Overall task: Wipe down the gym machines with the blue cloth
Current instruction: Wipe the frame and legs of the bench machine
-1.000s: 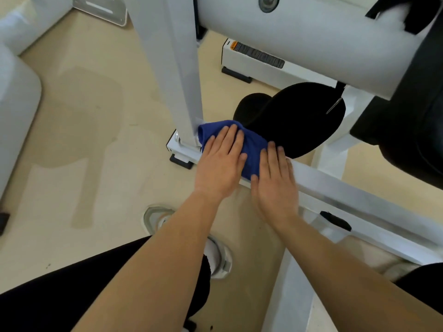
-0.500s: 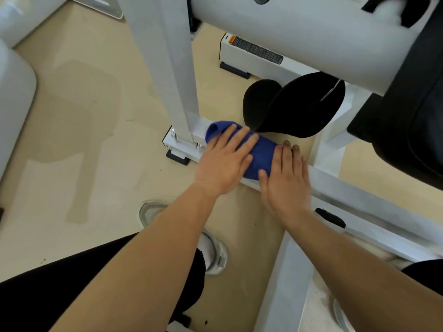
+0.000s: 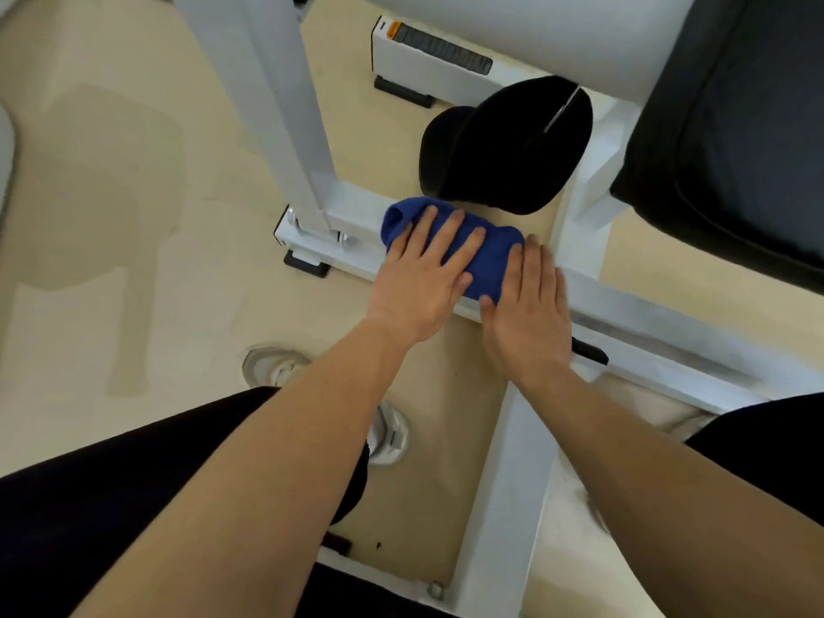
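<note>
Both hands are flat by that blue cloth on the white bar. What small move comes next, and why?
Probably slide the blue cloth rightward along the white bar. The left hand presses it flat near the upright post, the right hand rests at its right edge, and the bar beyond looks grey and dusty, likely unwiped.

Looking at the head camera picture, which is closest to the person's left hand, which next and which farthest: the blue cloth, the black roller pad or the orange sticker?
1. Blue cloth: touching, under the left hand.
2. Black roller pad: just beyond the cloth.
3. Orange sticker: far back, at the top of the view.
</note>
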A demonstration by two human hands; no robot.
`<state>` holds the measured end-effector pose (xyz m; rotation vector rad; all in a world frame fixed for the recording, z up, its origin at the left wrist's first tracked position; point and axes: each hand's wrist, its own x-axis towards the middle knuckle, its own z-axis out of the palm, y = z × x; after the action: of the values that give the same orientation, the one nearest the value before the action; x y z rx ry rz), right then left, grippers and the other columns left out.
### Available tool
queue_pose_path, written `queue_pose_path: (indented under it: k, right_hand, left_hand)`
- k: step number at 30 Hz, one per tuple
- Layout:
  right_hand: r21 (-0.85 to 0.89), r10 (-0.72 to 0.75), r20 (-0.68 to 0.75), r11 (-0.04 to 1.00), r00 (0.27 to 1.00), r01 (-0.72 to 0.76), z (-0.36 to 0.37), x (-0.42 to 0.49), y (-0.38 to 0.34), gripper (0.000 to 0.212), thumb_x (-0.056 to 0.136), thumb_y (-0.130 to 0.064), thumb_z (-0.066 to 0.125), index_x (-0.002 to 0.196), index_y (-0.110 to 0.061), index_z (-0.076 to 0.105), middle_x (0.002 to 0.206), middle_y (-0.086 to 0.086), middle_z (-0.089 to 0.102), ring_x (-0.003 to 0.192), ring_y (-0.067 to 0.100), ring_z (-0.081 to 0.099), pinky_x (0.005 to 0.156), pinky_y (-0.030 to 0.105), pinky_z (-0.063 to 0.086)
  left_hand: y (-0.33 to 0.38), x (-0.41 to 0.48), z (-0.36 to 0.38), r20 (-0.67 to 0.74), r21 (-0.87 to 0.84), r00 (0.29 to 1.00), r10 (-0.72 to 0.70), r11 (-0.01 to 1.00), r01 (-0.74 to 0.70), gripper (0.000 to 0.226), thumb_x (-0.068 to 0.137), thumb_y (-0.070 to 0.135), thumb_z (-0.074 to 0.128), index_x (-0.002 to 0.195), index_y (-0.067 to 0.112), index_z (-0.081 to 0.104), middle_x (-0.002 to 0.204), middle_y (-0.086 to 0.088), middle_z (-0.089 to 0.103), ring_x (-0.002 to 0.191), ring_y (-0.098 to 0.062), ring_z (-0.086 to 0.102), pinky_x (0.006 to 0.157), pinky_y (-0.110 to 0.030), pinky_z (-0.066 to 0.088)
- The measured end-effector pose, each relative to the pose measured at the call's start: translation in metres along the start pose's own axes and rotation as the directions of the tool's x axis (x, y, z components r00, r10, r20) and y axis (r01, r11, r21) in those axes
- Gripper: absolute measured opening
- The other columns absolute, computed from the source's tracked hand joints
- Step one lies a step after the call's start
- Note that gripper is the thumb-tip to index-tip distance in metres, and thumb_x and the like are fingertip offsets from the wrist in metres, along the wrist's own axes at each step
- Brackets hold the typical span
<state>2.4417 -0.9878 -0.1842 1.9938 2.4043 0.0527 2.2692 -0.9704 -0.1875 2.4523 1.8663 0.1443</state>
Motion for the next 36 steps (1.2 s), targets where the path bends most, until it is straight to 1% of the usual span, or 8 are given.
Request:
queue_pose_path:
  k: [2,4,9,14,21,29,32,36]
  right_hand:
    - [0.002,0.074,0.015,0.997,0.997,-0.074,0.0,-0.005,-0.003,0.079,0.097,-0.035,0.051,0.156,0.0,0.012,0.162,0.022,0.013,0.15,0.037,0.014,0.122,0.049,0.013]
    - [-0.001,0.105,0.043,0.994,0.994,-0.105,-0.004,0.0,-0.02,0.078,0.097,-0.035,0.048,0.155,0.002,0.012,0.162,0.023,0.01,0.151,0.038,0.009,0.122,0.049,0.006]
    - [0.024,-0.027,0.062,0.999,0.998,0.025,-0.011,0.017,-0.066,0.068,0.097,-0.023,0.033,0.155,0.003,0.007,0.163,0.025,0.001,0.152,0.036,0.0,0.124,0.047,0.004]
    - [0.077,-0.132,0.08,0.989,0.988,0.126,-0.009,-0.005,-0.035,0.078,0.093,-0.021,0.041,0.159,-0.012,0.0,0.164,0.018,-0.007,0.152,0.035,-0.004,0.124,0.047,0.004]
    - [-0.025,-0.152,0.115,0.988,0.982,0.155,-0.006,-0.012,0.002,0.078,0.095,-0.021,0.037,0.157,-0.009,-0.01,0.164,0.014,-0.016,0.152,0.03,-0.011,0.124,0.044,0.001]
    - [0.031,0.021,0.262,0.999,0.965,-0.031,-0.029,-0.049,0.083,0.085,0.097,-0.036,0.043,0.156,-0.011,-0.015,0.163,0.012,-0.021,0.151,0.028,-0.015,0.125,0.043,0.004]
    - [0.029,0.084,0.286,0.995,0.954,-0.096,-0.031,-0.07,0.117,0.094,0.095,-0.054,0.042,0.156,-0.01,-0.014,0.163,0.012,-0.022,0.151,0.028,-0.015,0.125,0.044,0.004]
    - [0.055,0.181,0.286,0.977,0.941,-0.204,-0.029,-0.082,0.129,0.087,0.098,-0.055,0.035,0.156,-0.009,-0.011,0.163,0.013,-0.02,0.151,0.03,-0.015,0.125,0.045,0.004]
  left_hand:
    - [-0.006,0.001,-0.003,0.021,0.017,0.996,0.081,0.997,-0.082,0.056,0.104,0.042,0.026,0.157,0.026,0.016,0.163,-0.006,0.018,0.149,-0.032,0.015,0.116,-0.046,0.021]
    - [-0.025,-0.003,-0.007,0.026,0.023,0.996,0.081,0.996,-0.081,0.055,0.104,0.039,0.025,0.157,0.027,0.015,0.163,-0.005,0.016,0.149,-0.03,0.015,0.117,-0.046,0.021]
    - [-0.06,-0.006,-0.013,0.035,0.04,0.998,-0.043,0.998,0.042,0.057,0.103,0.036,0.028,0.157,0.026,0.013,0.164,-0.006,0.013,0.15,-0.033,0.012,0.119,-0.049,0.017]
    - [-0.022,-0.009,-0.018,0.111,0.043,0.993,-0.032,0.999,0.027,0.058,0.103,0.038,0.032,0.156,0.021,0.019,0.164,-0.009,0.014,0.149,-0.037,0.013,0.118,-0.052,0.019]
    - [0.012,-0.004,-0.022,0.171,0.1,0.985,-0.037,0.995,0.02,0.062,0.104,0.039,0.033,0.157,0.024,0.005,0.165,-0.006,0.0,0.151,-0.034,0.004,0.12,-0.049,0.013]
    - [0.122,0.008,-0.018,0.267,0.004,0.963,-0.031,1.0,0.031,0.065,0.104,0.039,0.032,0.156,0.027,-0.005,0.164,-0.003,-0.014,0.15,-0.032,-0.013,0.122,-0.047,0.0]
    - [0.155,0.013,-0.01,0.265,0.015,0.962,0.066,0.997,-0.073,0.068,0.103,0.039,0.035,0.157,0.028,-0.005,0.164,-0.003,-0.012,0.15,-0.032,-0.011,0.121,-0.048,-0.001]
    - [0.166,0.022,-0.009,0.234,0.004,0.947,0.219,0.974,-0.226,0.065,0.103,0.038,0.035,0.157,0.03,0.0,0.165,-0.001,-0.006,0.151,-0.032,-0.003,0.122,-0.048,0.005]
